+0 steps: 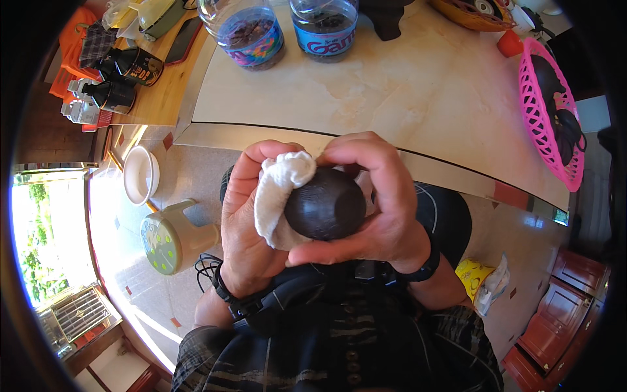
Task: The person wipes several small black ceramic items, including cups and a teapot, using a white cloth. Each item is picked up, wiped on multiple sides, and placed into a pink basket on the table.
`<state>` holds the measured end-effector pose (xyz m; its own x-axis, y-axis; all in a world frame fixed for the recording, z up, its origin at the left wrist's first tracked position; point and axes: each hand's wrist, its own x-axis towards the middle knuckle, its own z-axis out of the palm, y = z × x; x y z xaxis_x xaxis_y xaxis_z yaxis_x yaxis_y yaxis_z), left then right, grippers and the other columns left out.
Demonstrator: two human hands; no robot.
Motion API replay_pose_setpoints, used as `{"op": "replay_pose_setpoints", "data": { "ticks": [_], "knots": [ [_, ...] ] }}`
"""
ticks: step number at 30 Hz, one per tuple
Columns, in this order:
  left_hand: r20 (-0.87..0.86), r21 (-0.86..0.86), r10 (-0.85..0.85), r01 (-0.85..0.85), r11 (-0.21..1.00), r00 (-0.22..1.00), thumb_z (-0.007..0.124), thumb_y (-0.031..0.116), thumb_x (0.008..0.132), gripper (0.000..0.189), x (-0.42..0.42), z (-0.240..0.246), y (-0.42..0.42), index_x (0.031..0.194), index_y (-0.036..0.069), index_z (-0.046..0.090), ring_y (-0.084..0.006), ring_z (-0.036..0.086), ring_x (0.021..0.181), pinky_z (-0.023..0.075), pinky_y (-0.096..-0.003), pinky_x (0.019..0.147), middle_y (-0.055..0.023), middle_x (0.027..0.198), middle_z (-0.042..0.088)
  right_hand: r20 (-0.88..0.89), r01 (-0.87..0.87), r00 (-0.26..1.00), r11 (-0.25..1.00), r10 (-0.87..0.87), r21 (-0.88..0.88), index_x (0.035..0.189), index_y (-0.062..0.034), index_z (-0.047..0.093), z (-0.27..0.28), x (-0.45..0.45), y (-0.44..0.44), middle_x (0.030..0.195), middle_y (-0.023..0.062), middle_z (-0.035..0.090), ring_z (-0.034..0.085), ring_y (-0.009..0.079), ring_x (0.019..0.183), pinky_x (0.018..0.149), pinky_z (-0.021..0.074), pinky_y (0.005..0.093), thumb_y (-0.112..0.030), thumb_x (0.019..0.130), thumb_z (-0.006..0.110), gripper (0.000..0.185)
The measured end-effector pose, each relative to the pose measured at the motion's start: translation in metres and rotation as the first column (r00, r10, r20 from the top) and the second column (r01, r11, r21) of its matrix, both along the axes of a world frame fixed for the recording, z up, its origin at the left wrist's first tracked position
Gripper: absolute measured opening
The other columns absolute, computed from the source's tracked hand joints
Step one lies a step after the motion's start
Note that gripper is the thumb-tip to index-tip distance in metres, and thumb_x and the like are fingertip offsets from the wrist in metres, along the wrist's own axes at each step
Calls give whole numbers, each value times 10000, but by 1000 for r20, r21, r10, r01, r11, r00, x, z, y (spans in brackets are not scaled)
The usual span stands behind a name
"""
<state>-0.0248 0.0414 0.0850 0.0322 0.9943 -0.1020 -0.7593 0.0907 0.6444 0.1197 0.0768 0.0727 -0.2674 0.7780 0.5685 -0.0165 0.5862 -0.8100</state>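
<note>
Both hands are raised in front of the body, near the table's front edge. My left hand (250,220) grips a bunched white cloth (277,196), which lies against the left side of a dark brown, rounded object (325,203) with a flat, round end. Around the right side of that object curve the fingers of my right hand (387,196), with the thumb along its lower edge. Whether the object is a small pot or something else cannot be told. The cloth partly hides its left side, and the right fingertips touch the cloth's top.
Two cut plastic bottles (325,44) with dark contents stand at the marble-look table's (382,98) back. A pink basket (531,117) with dark items sits at right. Dark bottles (139,66) and a phone (183,41) lie left. A stool (171,240) and basin (141,175) are on the floor.
</note>
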Motion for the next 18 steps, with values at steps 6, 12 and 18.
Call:
{"op": "replay_pose_setpoints", "data": {
  "ticks": [6,12,18],
  "knots": [
    [51,11,78,-79,997,996,542,105,933,205,-1,-9,7,1124,40,503,-177,565,1022,449,-299,928,-93,1108,578,31,-75,997,997,74,19,1208,-8,469,-5,-6,2,1171,173,534,535,348,1049,914,427,412,-172,631,834,703],
    [-338,195,266,-209,958,903,480,115,967,171,-9,-22,4,1118,36,495,-148,547,1026,452,-296,909,-90,1128,564,79,-32,996,999,32,0,1190,4,485,-6,-2,0,1182,174,534,540,303,1085,915,434,366,-107,612,816,675],
    [-596,445,440,-180,877,672,604,249,888,297,-13,-16,-2,1110,78,505,-256,477,1142,397,-384,942,-185,1298,437,206,125,970,992,-126,19,1167,4,472,1,4,-2,1096,202,529,530,386,1021,866,449,424,0,550,733,670]
  ]
}}
